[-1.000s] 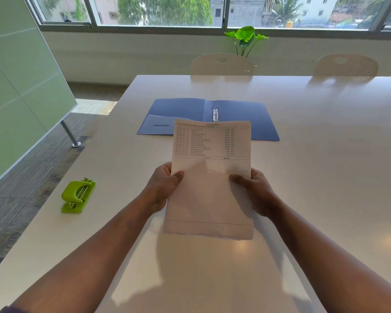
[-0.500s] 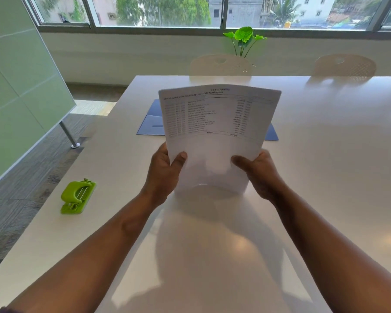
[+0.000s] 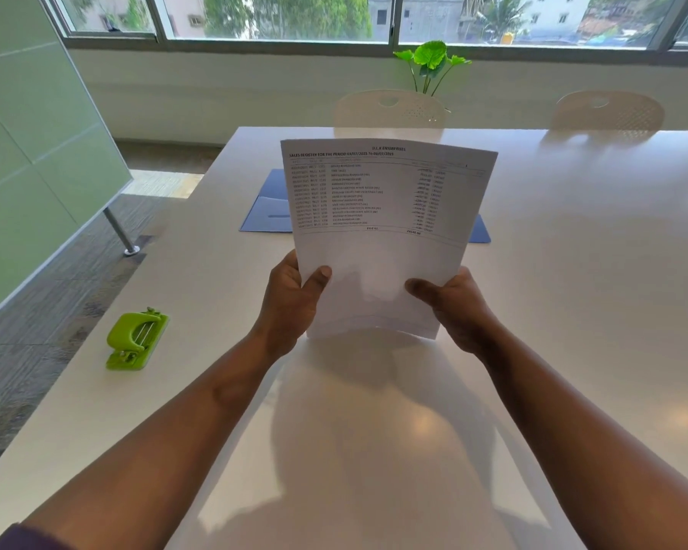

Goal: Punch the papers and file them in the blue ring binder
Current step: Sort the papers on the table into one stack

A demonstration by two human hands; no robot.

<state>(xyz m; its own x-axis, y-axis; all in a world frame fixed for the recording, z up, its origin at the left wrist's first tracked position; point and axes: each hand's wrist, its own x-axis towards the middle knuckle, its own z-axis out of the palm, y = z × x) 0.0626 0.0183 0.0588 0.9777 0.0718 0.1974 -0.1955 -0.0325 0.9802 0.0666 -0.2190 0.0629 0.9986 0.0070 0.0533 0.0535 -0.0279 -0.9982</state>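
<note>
I hold a stack of printed white papers [image 3: 382, 240] upright above the table, text facing me. My left hand [image 3: 290, 303] grips the lower left edge and my right hand [image 3: 453, 307] grips the lower right edge. The bottom edge of the stack sits close to the tabletop; whether it touches I cannot tell. Behind the papers lies the open blue ring binder [image 3: 267, 208], mostly hidden, with its rings out of sight. A lime-green hole punch [image 3: 136, 339] rests on the table to the left, near the edge.
The white table [image 3: 572, 291] runs wide to the right and toward me. Two pale chairs [image 3: 390, 109] stand at its far side, with a green plant [image 3: 429, 65] behind. A green glass partition [image 3: 36, 152] and floor lie to the left.
The papers went from lying flat on the table to being lifted upright in both hands, now covering most of the binder. The punch and binder stayed in place.
</note>
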